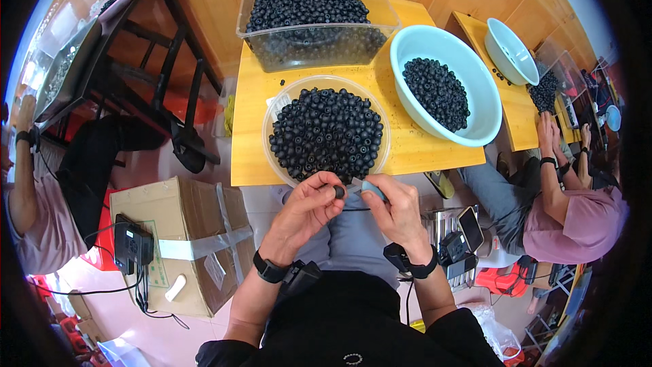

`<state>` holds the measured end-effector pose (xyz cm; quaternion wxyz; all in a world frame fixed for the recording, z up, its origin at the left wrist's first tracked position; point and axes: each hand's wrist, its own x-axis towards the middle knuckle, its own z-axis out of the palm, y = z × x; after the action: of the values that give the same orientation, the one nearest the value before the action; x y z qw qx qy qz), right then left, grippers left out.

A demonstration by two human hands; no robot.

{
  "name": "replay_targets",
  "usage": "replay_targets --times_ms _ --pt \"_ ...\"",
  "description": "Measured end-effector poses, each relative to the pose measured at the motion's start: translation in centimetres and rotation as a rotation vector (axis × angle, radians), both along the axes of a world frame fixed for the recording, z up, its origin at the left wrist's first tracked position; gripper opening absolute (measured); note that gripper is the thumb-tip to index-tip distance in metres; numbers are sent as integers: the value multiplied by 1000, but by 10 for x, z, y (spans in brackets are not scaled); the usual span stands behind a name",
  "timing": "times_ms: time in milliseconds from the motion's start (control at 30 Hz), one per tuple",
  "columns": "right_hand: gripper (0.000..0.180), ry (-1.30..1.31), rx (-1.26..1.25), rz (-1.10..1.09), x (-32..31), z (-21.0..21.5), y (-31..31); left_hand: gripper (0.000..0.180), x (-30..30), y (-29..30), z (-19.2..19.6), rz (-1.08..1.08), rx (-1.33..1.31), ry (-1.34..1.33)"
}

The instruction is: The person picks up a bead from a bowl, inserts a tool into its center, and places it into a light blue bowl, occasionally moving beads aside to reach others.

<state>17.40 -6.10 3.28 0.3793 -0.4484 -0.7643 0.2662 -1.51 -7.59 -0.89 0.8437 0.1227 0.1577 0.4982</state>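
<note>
We hold a single dark bead point(339, 191) pinched between the thumb and fingertips of our left hand point(305, 209), just below the near rim of the shallow clear tray point(272, 119) heaped with the same beads. The bead is round, so it has no long axis of its own to speak of; whether its hole faces right we cannot tell at this size. What does have a long axis is the small pale blue-grey tool point(370, 189) clamped in the fingers of our right hand point(399, 212): it lies nearly level, running left to right, its narrow tip aimed leftward at the bead and almost touching it. So the bead sits between our two hands, the left one on it, the right one just beside it. Both hands are closed, each on its own thing, and they meet over our lap, off the near edge of the yellow table point(407, 156). Farther back stand a clear bin point(258, 0) full of beads and a pale blue bowl point(483, 95) holding fewer.
</note>
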Motion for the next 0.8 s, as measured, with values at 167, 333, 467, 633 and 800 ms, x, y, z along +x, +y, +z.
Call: replay_targets --times_ms 167,333,467,633,800 --pt "16 -30 -19 107 -2 7 -6 17 1 1 1 28 -70 -35" --pt "18 -57 -18 164 -4 9 -6 16 1 -1 -2 3 -67 -56" --pt "18 -92 -12 184 -5 11 -7 15 3 -3 0 5 -52 -54" --pt "18 -87 -41 177 -4 10 -6 15 4 -5 0 5 -77 -74" --pt "17 -54 -16 161 -4 6 -4 16 4 -5 -2 9 -99 -85"
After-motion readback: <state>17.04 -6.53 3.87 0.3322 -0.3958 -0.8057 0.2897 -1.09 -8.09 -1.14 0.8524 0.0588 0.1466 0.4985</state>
